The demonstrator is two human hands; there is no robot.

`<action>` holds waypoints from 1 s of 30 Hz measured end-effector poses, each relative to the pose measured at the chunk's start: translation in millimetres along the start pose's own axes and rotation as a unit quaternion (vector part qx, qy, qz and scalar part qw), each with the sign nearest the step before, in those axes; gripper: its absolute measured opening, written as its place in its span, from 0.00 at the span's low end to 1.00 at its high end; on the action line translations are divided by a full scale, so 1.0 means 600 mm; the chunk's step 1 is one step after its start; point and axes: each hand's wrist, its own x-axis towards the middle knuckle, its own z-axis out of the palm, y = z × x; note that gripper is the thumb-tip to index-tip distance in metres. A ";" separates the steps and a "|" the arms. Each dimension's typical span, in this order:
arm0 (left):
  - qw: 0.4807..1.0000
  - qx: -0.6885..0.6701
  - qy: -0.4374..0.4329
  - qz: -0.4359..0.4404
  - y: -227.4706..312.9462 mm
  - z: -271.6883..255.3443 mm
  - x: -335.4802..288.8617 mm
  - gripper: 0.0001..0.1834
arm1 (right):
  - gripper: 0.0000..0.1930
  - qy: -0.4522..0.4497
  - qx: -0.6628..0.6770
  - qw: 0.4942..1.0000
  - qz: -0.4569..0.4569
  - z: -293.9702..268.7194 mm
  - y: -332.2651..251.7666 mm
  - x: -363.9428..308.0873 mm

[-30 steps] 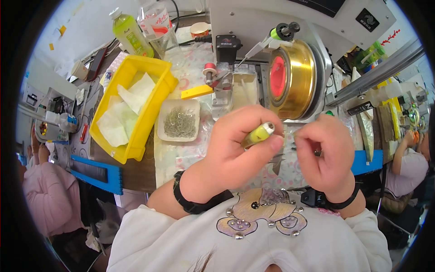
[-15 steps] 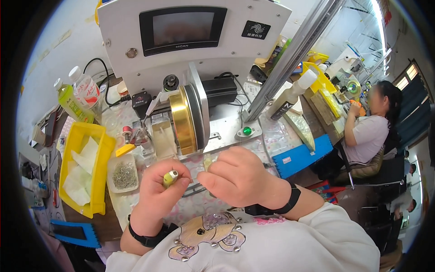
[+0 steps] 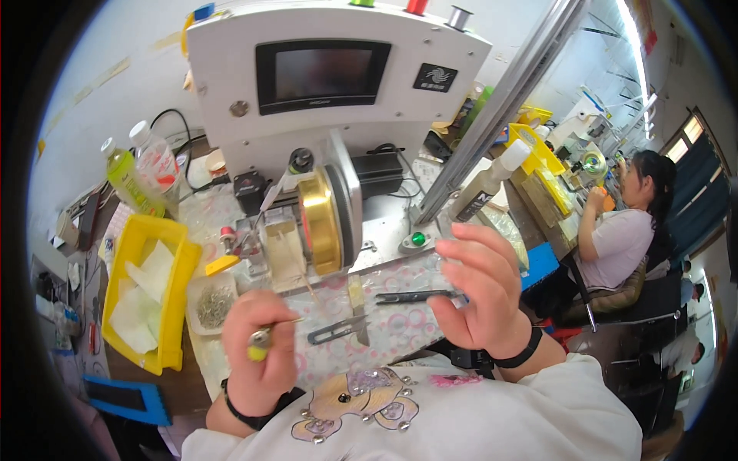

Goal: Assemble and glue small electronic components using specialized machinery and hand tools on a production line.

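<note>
My left hand (image 3: 260, 346) is closed around a small cylinder (image 3: 258, 352) with a yellow-green end and a metal part; a thin tip shows beside the fingers. My right hand (image 3: 483, 286) is raised on the right with its fingers apart and nothing seen in it. Between the hands, a flat slotted metal piece (image 3: 327, 334), a flat tool with a yellowish handle (image 3: 356, 294) and dark tweezers (image 3: 407, 297) lie on the patterned mat. Left of my left hand, partly behind it, stands a pale dish (image 3: 215, 304) of small metal pieces.
Ahead stands a white machine (image 3: 354, 138) with a screen and a gold wheel (image 3: 319, 223). A yellow bin (image 3: 178, 284) with white sheets and two bottles (image 3: 127, 180) are at left. On the right are a metal post (image 3: 492, 115), a white-capped bottle (image 3: 488, 184) and a seated person (image 3: 623, 230).
My hands have moved apart: the left slightly down and left, the right to the right, its fingers now spread. Tools on the mat have come into sight, and the view has tilted up.
</note>
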 end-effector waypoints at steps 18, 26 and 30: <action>0.998 -0.039 -0.049 0.029 0.010 0.006 0.027 0.09 | 0.06 -0.198 0.173 0.963 0.056 0.032 -0.045 0.093; 0.967 0.018 -0.248 -0.054 -0.001 0.001 0.010 0.06 | 0.00 0.101 0.030 0.993 0.048 -0.145 0.042 0.242; 0.925 0.081 -0.366 -0.061 0.022 0.027 0.026 0.09 | 0.03 0.256 0.075 0.964 -0.009 -0.263 0.124 0.340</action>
